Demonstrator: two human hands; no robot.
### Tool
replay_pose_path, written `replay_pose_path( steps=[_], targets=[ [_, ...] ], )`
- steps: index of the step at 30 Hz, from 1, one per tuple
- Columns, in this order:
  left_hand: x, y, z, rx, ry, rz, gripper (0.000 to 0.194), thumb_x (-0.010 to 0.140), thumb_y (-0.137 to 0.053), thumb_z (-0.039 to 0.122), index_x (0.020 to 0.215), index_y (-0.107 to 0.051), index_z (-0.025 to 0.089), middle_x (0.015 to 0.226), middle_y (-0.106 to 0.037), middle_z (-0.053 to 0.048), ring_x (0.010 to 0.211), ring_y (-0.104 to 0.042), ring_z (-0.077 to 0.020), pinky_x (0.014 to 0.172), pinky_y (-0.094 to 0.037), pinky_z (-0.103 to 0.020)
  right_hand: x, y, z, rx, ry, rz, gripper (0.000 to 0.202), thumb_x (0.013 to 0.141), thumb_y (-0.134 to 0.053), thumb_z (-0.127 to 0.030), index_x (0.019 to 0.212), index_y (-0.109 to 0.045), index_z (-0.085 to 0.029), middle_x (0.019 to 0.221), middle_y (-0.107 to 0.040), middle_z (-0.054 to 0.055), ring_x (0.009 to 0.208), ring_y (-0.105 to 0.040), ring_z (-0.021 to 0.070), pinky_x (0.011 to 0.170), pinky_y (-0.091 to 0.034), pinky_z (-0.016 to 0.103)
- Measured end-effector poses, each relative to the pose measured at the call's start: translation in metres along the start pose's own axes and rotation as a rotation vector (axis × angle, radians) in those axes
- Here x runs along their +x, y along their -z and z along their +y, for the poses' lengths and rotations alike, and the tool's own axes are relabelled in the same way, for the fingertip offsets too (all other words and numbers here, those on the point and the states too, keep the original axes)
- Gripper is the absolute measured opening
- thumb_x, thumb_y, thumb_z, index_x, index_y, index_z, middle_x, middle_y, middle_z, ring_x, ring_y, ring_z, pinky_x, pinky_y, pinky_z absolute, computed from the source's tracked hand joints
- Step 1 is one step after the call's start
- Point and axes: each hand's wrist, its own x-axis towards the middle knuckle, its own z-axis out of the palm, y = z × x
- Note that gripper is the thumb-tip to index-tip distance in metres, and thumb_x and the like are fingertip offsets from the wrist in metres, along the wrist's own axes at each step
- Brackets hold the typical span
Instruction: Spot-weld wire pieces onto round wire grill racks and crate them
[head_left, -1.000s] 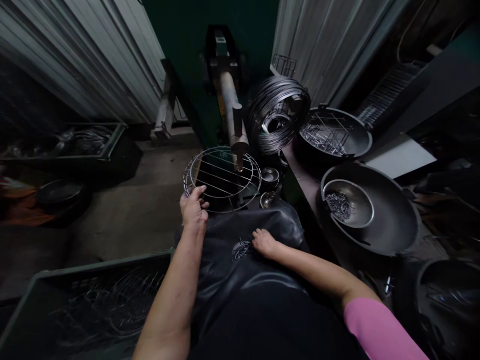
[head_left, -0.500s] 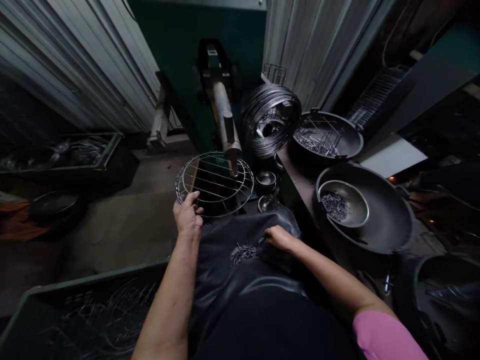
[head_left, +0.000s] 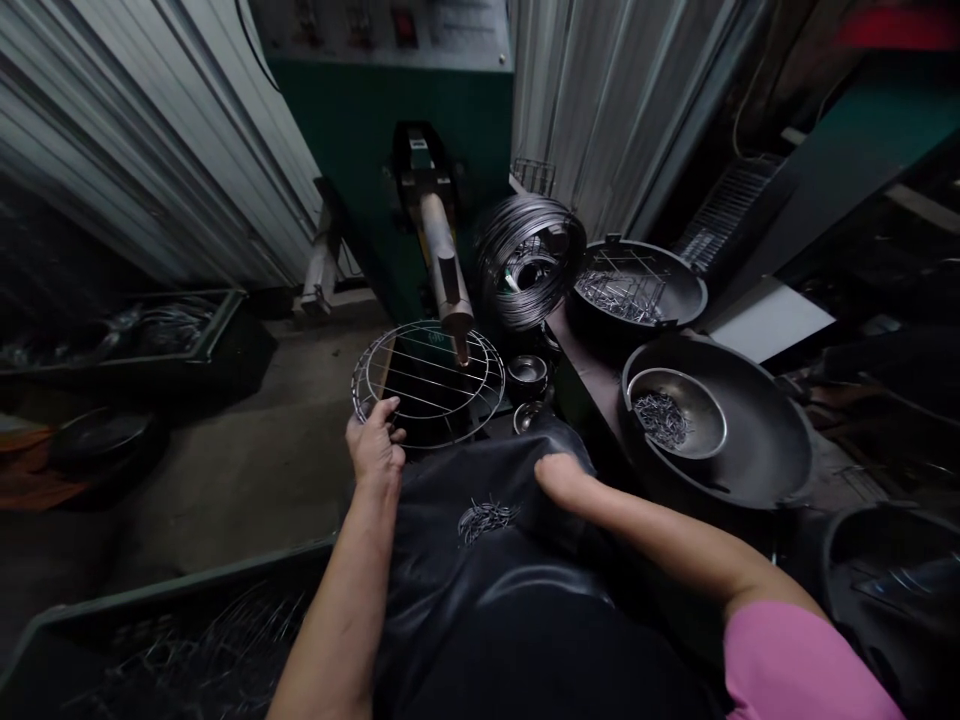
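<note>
My left hand [head_left: 377, 440] grips the near left rim of a round wire rack [head_left: 442, 410], thumb on top. The rack is held level under the tip of a metal rod [head_left: 461, 345] on a green machine [head_left: 360, 110]. My right hand [head_left: 562, 480] is closed above the right side of a black apron [head_left: 442, 580] spread over my lap. Its fingertips are turned away, so what it holds is hidden. Left of that hand, a small heap of short bent wires [head_left: 486, 519] lies on the apron.
A wire coil [head_left: 529, 265] stands right of the rod. Farther right are a pan of wire pieces [head_left: 686, 285] and a larger pan [head_left: 776, 430] holding a metal bowl [head_left: 709, 400] of short wires. Green crates [head_left: 232, 335] with wire parts sit at left. Small metal cups [head_left: 527, 370] stand behind the apron.
The view has tilted up slightly, showing more of the machine's panel. My right hand has turned, hiding its fingers more. My left hand still holds the rack in about the same place.
</note>
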Motion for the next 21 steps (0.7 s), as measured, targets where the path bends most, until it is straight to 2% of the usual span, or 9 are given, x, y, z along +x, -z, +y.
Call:
replay_pose_path(
  steps=[3,5,8,13,21],
  targets=[
    [0.002,0.0,0.001,-0.004,-0.001,0.023,0.039,0.041,-0.07,0.027,0.064,-0.039,0.018,0.058,-0.037,0.008,0.046,-0.028,-0.0036,0.038,-0.019,-0.017,0.001,0.003,0.024,0.153,-0.052,0.076,0.022,0.084,-0.044,-0.01,0.094,-0.064,-0.01,0.083,-0.069,0.012,0.074,-0.065,0.0196,0.064,-0.049,0.025],
    [0.005,-0.001,0.001,-0.004,0.0,0.038,0.04,0.041,-0.07,0.027,0.065,-0.039,0.019,0.058,-0.037,0.008,0.046,-0.028,-0.0038,0.037,-0.019,-0.017,-0.001,-0.001,0.034,0.415,-0.122,0.15,0.025,0.089,-0.039,-0.015,0.102,-0.06,-0.012,0.077,-0.069,0.006,0.062,-0.063,0.0141,0.057,-0.046,0.02],
    [0.008,-0.004,-0.001,-0.005,-0.003,0.047,0.04,0.041,-0.07,0.028,0.065,-0.038,0.019,0.059,-0.037,0.008,0.045,-0.028,-0.0036,0.037,-0.02,-0.017,-0.004,-0.014,0.036,0.799,-0.222,0.219,0.022,0.088,-0.041,-0.016,0.098,-0.06,-0.013,0.066,-0.064,0.002,0.047,-0.054,0.0104,0.046,-0.04,0.019],
    [0.009,-0.008,-0.003,-0.011,-0.011,0.049,0.04,0.041,-0.07,0.028,0.068,-0.043,0.018,0.064,-0.044,0.006,0.047,-0.033,-0.0041,0.037,-0.021,-0.017,-0.003,-0.026,0.031,0.983,-0.231,0.207,0.019,0.085,-0.042,-0.014,0.093,-0.059,-0.013,0.058,-0.057,-0.002,0.041,-0.045,0.0079,0.041,-0.035,0.017],
    [0.003,-0.004,0.001,-0.014,-0.043,0.047,0.04,0.042,-0.071,0.027,0.067,-0.042,0.018,0.061,-0.04,0.007,0.046,-0.03,-0.0036,0.037,-0.022,-0.017,0.006,-0.027,0.039,1.369,-0.268,0.179,0.017,0.078,-0.044,-0.012,0.088,-0.057,-0.013,0.071,-0.061,-0.001,0.038,-0.043,0.0039,0.034,-0.027,0.015]
  ],
)
